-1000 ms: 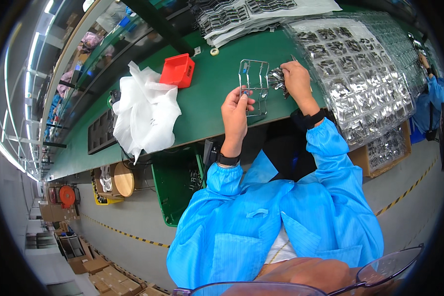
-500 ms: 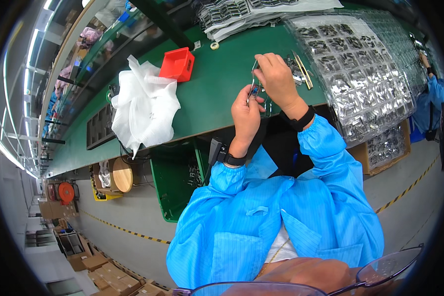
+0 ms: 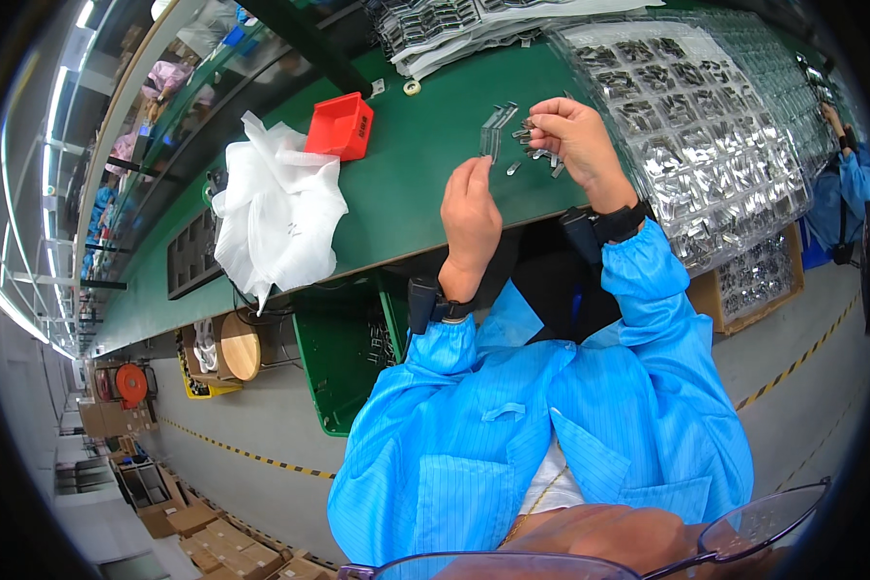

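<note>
My left hand is closed in a pinch on the lower end of a thin, bent metal bracket, which stands up from the fingertips over the green bench. To its right, my right hand has its fingertips pressed together at a small metal clip, partly covered by the fingers. Loose metal pieces lie on the bench beneath that hand, which hides some of them. One small metal piece rests apart from these, between my hands.
A clear compartment tray full of metal parts overhangs the bench edge at right. Left are a red bin and crumpled white sheeting. Stacked parts sheets lie behind; a green crate stands below. Another person's sleeve shows far right.
My hands, close together at the metal bracket before, are now apart. The right hand has moved right, over the loose pieces; the left keeps the bracket and has dropped slightly toward me.
</note>
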A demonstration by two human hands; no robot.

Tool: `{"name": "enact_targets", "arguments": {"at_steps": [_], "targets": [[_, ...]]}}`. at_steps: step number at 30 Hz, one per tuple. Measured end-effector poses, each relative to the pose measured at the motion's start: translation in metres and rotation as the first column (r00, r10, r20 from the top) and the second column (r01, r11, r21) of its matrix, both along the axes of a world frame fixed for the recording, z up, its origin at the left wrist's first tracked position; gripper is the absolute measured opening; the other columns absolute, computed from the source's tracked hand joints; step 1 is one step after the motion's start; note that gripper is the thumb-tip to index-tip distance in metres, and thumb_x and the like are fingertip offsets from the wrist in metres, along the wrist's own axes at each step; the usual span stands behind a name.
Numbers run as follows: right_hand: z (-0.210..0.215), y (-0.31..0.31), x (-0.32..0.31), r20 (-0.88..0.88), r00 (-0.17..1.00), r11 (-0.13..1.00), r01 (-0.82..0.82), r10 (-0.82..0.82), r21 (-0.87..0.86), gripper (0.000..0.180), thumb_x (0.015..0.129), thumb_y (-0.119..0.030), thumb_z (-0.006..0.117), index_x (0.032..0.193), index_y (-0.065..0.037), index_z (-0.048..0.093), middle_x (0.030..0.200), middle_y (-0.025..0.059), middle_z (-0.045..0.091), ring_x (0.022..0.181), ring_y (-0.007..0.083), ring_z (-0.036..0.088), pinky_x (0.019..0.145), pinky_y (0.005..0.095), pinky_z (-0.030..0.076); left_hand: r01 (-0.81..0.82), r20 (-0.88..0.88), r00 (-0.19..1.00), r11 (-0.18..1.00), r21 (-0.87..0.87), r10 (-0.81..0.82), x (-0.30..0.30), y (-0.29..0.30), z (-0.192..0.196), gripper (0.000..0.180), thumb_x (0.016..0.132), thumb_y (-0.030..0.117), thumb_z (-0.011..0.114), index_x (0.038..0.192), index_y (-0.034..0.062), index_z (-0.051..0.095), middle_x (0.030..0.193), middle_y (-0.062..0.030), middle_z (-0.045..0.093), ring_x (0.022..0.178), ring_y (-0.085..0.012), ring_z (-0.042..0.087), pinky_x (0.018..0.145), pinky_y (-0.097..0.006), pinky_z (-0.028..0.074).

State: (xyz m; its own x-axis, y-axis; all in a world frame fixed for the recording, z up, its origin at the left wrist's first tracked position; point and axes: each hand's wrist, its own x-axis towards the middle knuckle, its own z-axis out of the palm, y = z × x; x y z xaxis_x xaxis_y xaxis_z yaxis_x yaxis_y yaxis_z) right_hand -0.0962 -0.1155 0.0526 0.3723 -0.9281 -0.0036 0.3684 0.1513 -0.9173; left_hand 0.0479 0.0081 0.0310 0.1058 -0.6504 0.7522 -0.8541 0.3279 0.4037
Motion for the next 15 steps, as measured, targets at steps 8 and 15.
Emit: {"name": "enact_targets", "arguments": {"at_steps": [8, 15], "targets": [[-0.039, -0.020, 0.003, -0.682, 0.473, 0.709, -0.155, -0.558, -0.688, 0.028, 0.074, -0.004, 0.065, 0.102, -0.002, 0.064, 0.086, 0.0118, 0.066, 0.074, 0.0276, 0.063, 0.070, 0.0382, 0.051, 0.411, -0.988, 0.151, 0.911, 0.038, -0.027, 0.015, -0.002, -0.001, 0.033, 0.086, -0.004, 0.049, 0.118, -0.0034, 0.055, 0.107, -0.0101, 0.058, 0.089, -0.0140, 0.059, 0.071, -0.025, 0.050], [-0.001, 0.036, 0.022, -0.388, 0.886, 0.658, -0.137, -0.252, -0.741, 0.022, 0.073, -0.005, 0.067, 0.095, -0.003, 0.062, 0.087, 0.0099, 0.064, 0.084, 0.0297, 0.059, 0.072, 0.0390, 0.048, 0.409, -0.990, 0.075, 0.909, -0.075, -0.116, 0.008, 0.001, 0.002, 0.044, 0.080, -0.007, 0.049, 0.124, -0.0045, 0.049, 0.111, -0.0104, 0.056, 0.093, -0.0145, 0.058, 0.073, -0.026, 0.051]]}}
